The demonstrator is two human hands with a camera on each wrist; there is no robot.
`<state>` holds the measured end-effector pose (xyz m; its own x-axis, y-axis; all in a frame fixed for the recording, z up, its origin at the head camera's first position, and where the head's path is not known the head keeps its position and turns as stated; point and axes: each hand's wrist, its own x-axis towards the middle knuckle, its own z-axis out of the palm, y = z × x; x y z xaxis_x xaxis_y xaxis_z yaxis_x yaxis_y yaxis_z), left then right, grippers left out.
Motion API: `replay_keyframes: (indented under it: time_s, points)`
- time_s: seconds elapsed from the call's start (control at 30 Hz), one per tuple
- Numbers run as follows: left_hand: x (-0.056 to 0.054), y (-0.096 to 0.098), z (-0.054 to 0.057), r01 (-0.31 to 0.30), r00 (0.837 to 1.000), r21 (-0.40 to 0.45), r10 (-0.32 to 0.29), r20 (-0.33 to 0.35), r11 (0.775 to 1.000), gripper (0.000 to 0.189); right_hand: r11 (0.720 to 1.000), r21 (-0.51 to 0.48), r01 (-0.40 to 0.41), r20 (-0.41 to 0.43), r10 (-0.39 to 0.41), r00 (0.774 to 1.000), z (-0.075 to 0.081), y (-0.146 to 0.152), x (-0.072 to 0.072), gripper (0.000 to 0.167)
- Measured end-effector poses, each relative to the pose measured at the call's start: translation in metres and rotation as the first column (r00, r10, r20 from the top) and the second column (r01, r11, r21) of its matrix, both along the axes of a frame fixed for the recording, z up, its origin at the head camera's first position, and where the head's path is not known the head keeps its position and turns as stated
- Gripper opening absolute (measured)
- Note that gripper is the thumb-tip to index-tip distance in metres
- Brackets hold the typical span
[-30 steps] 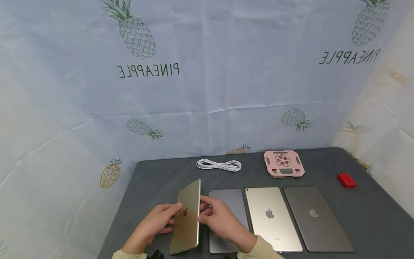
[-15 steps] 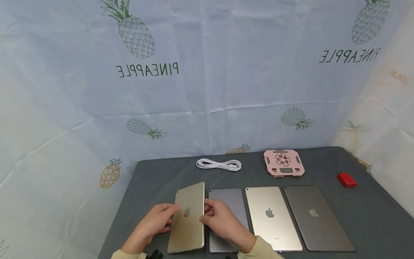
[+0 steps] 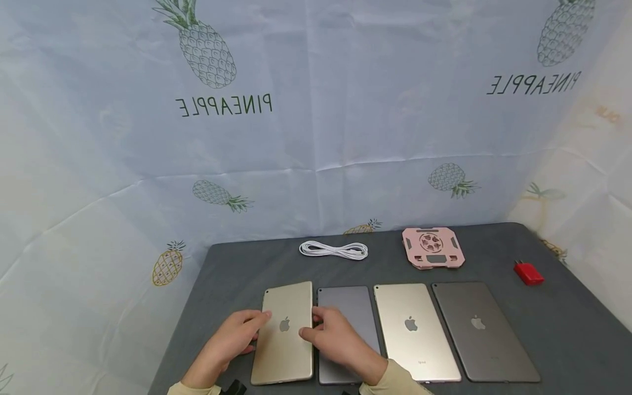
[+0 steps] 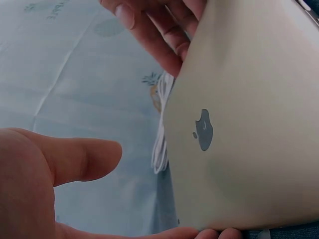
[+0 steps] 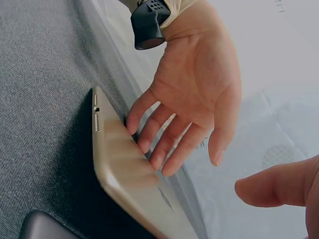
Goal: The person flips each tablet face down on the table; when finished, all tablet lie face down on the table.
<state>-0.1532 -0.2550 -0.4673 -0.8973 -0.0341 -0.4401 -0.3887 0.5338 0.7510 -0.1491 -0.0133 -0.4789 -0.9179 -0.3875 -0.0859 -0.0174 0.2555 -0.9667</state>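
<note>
A gold tablet (image 3: 282, 354) lies back side up at the left of the row, its right edge raised slightly off the table. My left hand (image 3: 229, 340) touches its left edge with extended fingers, the thumb standing apart in the left wrist view. At the opposite edge, the fingers of my right hand (image 3: 340, 340) support the tablet. That hand's thumb (image 5: 274, 184) stands clear of the back in the right wrist view. Beneath my right forearm lies a grey tablet (image 3: 350, 302), partly covered. Both wrist views show the gold tablet (image 4: 244, 129) steeply tilted.
Another gold tablet (image 3: 417, 340) and a dark grey tablet (image 3: 486, 334) lie to the right on the grey table (image 3: 237, 269). Behind the row are a coiled white cable (image 3: 333, 250) and a pink fan stand (image 3: 433, 248). A red charger plug (image 3: 529, 273) lies at far right.
The gold tablet has gone from nearly upright on its edge to almost flat, its back turning upward. Both hands have followed, shifting slightly left and staying at its edges.
</note>
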Motion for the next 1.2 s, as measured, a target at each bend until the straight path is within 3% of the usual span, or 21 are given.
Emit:
replay_keyframes:
  time_s: [0.27, 0.6, 0.83, 1.07, 1.2]
  points:
    - [0.0, 0.0, -0.001, 0.004, 1.0, -0.013, -0.005, -0.019, 1.0, 0.065, 0.996, 0.081, 0.045, -0.008, -0.045, 0.999, 0.003, -0.001, 0.003, 0.074]
    - [0.0, 0.0, -0.002, -0.001, 0.999, -0.024, 0.0, -0.054, 1.0, 0.054, 0.984, 0.178, 0.029, -0.046, -0.021, 0.999, 0.006, -0.004, 0.006, 0.067]
    - [0.002, -0.001, -0.001, 0.008, 0.998, -0.051, -0.012, -0.064, 0.999, 0.06, 0.977, 0.212, -0.013, -0.086, 0.032, 0.996, 0.009, -0.006, 0.012, 0.06]
    - [0.002, 0.001, 0.0, -0.009, 0.998, -0.06, 0.005, -0.067, 0.998, 0.039, 0.968, 0.247, -0.05, -0.077, 0.071, 0.995, 0.008, -0.01, 0.014, 0.058]
    - [0.002, 0.001, -0.002, 0.005, 0.997, -0.082, -0.011, -0.072, 0.997, 0.056, 0.966, 0.255, -0.05, -0.082, 0.074, 0.994, 0.007, -0.009, 0.015, 0.058]
